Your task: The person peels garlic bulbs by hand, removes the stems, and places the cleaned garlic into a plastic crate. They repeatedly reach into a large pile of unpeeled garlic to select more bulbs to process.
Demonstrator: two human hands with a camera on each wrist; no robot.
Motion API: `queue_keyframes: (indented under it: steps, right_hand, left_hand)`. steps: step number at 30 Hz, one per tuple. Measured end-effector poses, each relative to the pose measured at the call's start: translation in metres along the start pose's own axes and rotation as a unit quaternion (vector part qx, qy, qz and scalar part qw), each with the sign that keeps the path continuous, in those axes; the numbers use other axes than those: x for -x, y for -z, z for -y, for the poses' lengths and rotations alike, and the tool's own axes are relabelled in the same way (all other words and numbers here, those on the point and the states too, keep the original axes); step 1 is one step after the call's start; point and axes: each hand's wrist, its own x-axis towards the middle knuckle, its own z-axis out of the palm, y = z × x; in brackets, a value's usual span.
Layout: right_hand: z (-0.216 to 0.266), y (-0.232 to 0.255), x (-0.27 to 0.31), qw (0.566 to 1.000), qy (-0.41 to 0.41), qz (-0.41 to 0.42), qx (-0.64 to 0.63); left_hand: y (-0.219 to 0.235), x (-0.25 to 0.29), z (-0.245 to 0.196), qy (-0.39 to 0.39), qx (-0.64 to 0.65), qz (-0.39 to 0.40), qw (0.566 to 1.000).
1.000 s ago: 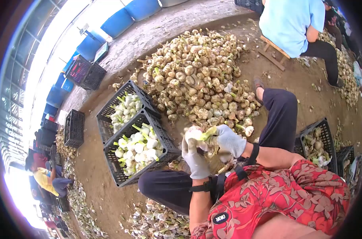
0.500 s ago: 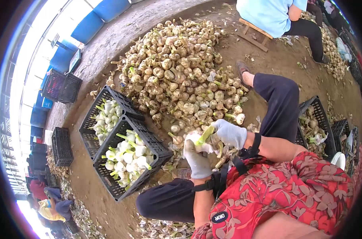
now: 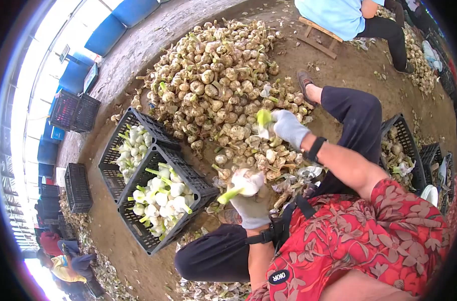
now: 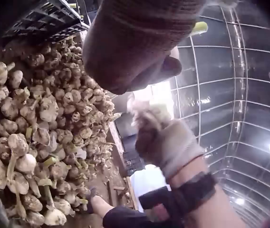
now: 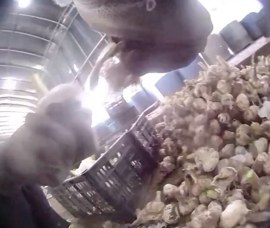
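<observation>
Gloved, my left hand (image 3: 251,209) grips a white garlic bulb (image 3: 248,181) whose short green stem (image 3: 229,195) points down-left in the head view. The right hand (image 3: 290,128), also gloved, is up and to the right, apart from the bulb, pinching a strip of green and white peel (image 3: 263,119). In the left wrist view the left hand (image 4: 135,45) fills the top, and the right hand (image 4: 173,147) holds pale peel below it. The right wrist view has the right hand (image 5: 149,33) above and the left hand (image 5: 49,135) blurred at left.
A large heap of untrimmed garlic (image 3: 208,90) lies ahead. Two black crates (image 3: 153,220) of white bulbs stand at left, and another crate (image 3: 402,150) with garlic at right. Loose peel lies between the legs. A person in light blue (image 3: 334,17) sits on a wooden stool (image 3: 319,36).
The right hand has moved up and away from the bulb with the peel. The bulb in the left hand looks whiter, its stem now turned down-left. The head view has shifted.
</observation>
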Motion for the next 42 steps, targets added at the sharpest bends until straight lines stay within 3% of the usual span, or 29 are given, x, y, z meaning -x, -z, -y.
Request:
queue_keyframes:
  steps: [1, 2, 4, 5, 7, 8, 10, 13, 15, 18, 21, 22, 23, 25, 26, 27, 30, 31, 33, 35, 36, 39, 41, 42]
  right_hand:
    - [0.006, 0.012, -0.002, 0.952, 0.017, 0.199, 0.232]
    - [-0.008, 0.006, 0.003, 0.892, 0.059, 0.318, 0.315]
    - [-0.001, 0.003, 0.033, 0.812, 0.112, 0.419, 0.392]
    - [0.030, 0.014, 0.054, 0.813, 0.125, 0.409, 0.395]
    - [0.045, 0.012, 0.065, 0.894, 0.116, 0.354, 0.249]
    - [0.042, 0.007, 0.067, 0.919, 0.129, 0.324, 0.182]
    - [0.020, -0.013, 0.069, 0.953, 0.175, 0.244, 0.038]
    - [0.033, -0.016, 0.080, 0.971, 0.073, 0.221, -0.060]
    - [0.040, -0.016, 0.080, 0.978, 0.103, 0.175, -0.056]
    - [0.037, -0.017, 0.059, 0.983, 0.152, 0.105, 0.010]
    - [0.056, -0.016, 0.048, 0.956, 0.244, 0.077, 0.146]
    - [0.058, -0.020, 0.040, 0.942, 0.271, 0.093, 0.172]
    - [0.048, -0.032, 0.030, 0.936, 0.309, 0.067, 0.156]
    - [0.066, -0.038, 0.021, 0.910, 0.253, 0.204, 0.256]
    - [0.057, -0.049, 0.013, 0.895, 0.261, 0.216, 0.291]
    - [0.050, -0.056, 0.007, 0.868, 0.258, 0.248, 0.344]
    - [0.048, -0.053, 0.008, 0.767, 0.248, 0.339, 0.486]
    - [0.059, -0.041, 0.015, 0.759, 0.225, 0.359, 0.495]
    - [0.051, -0.022, 0.022, 0.863, 0.239, 0.282, 0.345]
    - [0.051, 0.001, 0.024, 0.917, 0.198, 0.316, 0.140]
    - [0.055, 0.011, 0.035, 0.939, 0.078, 0.333, 0.033]
    - [0.080, 0.021, 0.073, 0.933, 0.146, 0.330, 0.004]
    - [0.088, 0.016, 0.085, 0.929, 0.099, 0.355, -0.014]
    - [0.086, 0.013, 0.084, 0.933, 0.127, 0.336, -0.011]
  left_hand:
    - [0.003, 0.000, 0.004, -0.040, -0.070, -0.029, 0.996]
    - [0.002, 0.001, 0.010, -0.081, -0.139, -0.057, 0.985]
    - [0.014, 0.000, 0.002, 0.017, -0.032, 0.061, 0.998]
    - [0.016, 0.000, 0.000, 0.010, -0.044, 0.054, 0.998]
    - [0.017, -0.002, 0.000, -0.005, -0.064, 0.041, 0.997]
    - [-0.007, 0.002, 0.008, -0.055, -0.031, -0.116, 0.991]
    - [0.000, -0.001, 0.011, -0.057, -0.041, -0.113, 0.991]
    - [-0.003, 0.000, 0.006, -0.053, -0.043, -0.040, 0.997]
    - [-0.004, 0.002, 0.003, -0.040, -0.043, -0.001, 0.998]
    - [0.000, 0.007, 0.004, -0.053, -0.109, -0.045, 0.992]
    - [0.010, 0.016, 0.005, 0.063, -0.110, 0.041, 0.991]
    - [0.013, 0.018, 0.003, 0.108, -0.066, 0.047, 0.991]
    - [0.016, 0.019, 0.005, 0.114, -0.111, 0.089, 0.983]
    - [0.024, 0.021, 0.019, 0.077, -0.163, 0.035, 0.983]
    - [-0.001, 0.031, 0.010, 0.122, -0.187, 0.094, 0.970]
    - [0.007, 0.025, 0.012, 0.093, -0.223, 0.172, 0.955]
    - [0.006, 0.028, 0.010, 0.089, -0.207, 0.154, 0.962]
    - [0.008, 0.029, 0.007, 0.089, -0.178, 0.131, 0.971]
    - [0.018, 0.026, 0.005, 0.065, -0.116, 0.125, 0.983]
    - [0.027, 0.024, -0.002, 0.083, -0.022, 0.101, 0.991]
    - [0.042, 0.018, -0.002, 0.054, -0.045, 0.065, 0.995]
    - [0.020, 0.023, -0.004, 0.000, -0.146, 0.072, 0.987]
    - [0.019, 0.021, -0.001, -0.009, -0.176, 0.067, 0.982]
    - [0.021, 0.018, 0.001, -0.016, -0.194, 0.070, 0.978]
